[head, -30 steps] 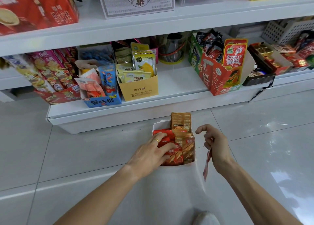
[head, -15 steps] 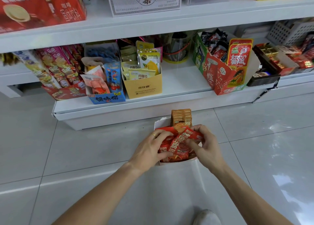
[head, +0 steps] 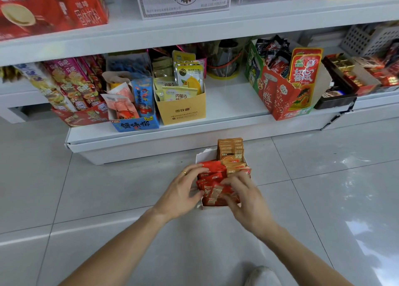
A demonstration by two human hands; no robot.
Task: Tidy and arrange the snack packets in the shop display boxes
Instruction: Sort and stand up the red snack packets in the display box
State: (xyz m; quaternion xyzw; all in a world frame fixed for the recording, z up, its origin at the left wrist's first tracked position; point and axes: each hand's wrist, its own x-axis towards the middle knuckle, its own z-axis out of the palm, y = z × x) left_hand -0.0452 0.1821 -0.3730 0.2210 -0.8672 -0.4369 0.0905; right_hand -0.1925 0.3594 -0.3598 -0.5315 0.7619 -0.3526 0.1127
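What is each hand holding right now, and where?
Both hands grip the red snack packets in the white box: left hand on their left edge, right hand on the front packet's right side.

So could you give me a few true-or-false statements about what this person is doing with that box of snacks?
1. The white box stands on the floor. True.
2. Only one hand touches the red packets. False: the left hand and right hand are both on them.
3. The orange packets stand at the box's far end. True.
4. The yellow box is on the floor. False: it sits on the lower shelf.
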